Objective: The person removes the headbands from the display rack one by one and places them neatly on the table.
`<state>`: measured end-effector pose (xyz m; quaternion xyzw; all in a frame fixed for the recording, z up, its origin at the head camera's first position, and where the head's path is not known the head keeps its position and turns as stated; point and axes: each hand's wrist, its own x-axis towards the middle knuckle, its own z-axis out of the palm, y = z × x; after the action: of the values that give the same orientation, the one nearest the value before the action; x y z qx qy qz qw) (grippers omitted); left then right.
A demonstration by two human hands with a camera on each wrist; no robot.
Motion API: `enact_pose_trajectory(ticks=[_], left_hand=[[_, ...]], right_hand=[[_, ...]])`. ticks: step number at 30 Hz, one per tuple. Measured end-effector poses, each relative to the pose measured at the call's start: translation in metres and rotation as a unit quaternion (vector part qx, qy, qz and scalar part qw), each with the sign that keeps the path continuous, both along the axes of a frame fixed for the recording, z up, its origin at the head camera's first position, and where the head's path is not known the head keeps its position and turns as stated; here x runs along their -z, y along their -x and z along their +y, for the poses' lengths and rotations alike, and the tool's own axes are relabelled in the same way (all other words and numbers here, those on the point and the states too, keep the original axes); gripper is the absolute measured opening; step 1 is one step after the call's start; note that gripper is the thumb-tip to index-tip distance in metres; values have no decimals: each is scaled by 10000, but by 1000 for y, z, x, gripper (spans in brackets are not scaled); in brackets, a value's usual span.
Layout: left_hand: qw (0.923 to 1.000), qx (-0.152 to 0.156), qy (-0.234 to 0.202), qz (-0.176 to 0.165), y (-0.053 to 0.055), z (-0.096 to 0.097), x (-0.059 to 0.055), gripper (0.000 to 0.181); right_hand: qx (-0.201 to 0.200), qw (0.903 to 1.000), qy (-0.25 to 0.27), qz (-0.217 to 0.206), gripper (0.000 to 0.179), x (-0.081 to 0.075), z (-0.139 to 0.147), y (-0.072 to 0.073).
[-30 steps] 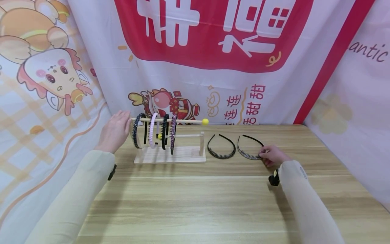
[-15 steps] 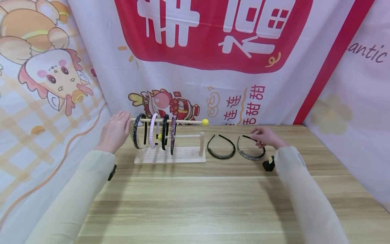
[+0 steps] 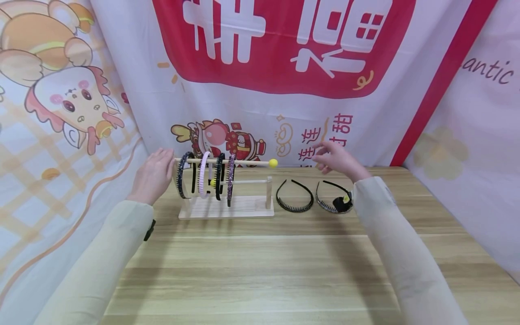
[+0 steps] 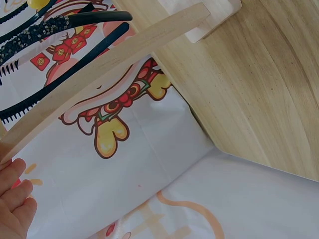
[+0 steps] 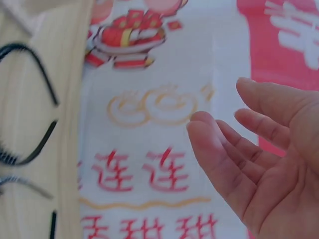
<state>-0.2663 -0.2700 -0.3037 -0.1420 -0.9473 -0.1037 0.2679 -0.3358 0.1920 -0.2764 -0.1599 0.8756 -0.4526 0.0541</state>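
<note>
The right hand (image 3: pixel 336 159), fingers parted, may tip the rack (image 3: pixel 248 206) on contact if the left hand (image 3: pixel 152 177), loosely extended, slips.

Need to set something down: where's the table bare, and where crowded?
Bare: front of the table, between left sleeve and right sleeve, before the rack; also right of the right sleeve, to the curtain. Crowded: the back middle, where the rack carries four headbands beside two loose headbands.

the head view looks forward-down; closer wrist views share its backdrop (image 3: pixel 268 103).
</note>
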Motion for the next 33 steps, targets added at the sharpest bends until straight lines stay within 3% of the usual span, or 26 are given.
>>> enact_pose_trajectory(ticks=[9, 15, 22, 33], left_hand=[[10000, 18, -15, -41, 0, 0, 0, 38], [10000, 21, -31, -33, 0, 0, -1, 38], [10000, 2, -27, 21, 0, 0, -1, 38], [10000, 17, -60, 0, 0, -1, 0, 39]], right_hand=[[-277, 9980, -55, 566, 48, -34, -43, -15], [-436, 9962, 8, 757, 49, -49, -70, -24], [-811, 9933, -1, 824, 52, -53, -100, -33], [-947, 9913, -148, 900, 57, -45, -140, -40]])
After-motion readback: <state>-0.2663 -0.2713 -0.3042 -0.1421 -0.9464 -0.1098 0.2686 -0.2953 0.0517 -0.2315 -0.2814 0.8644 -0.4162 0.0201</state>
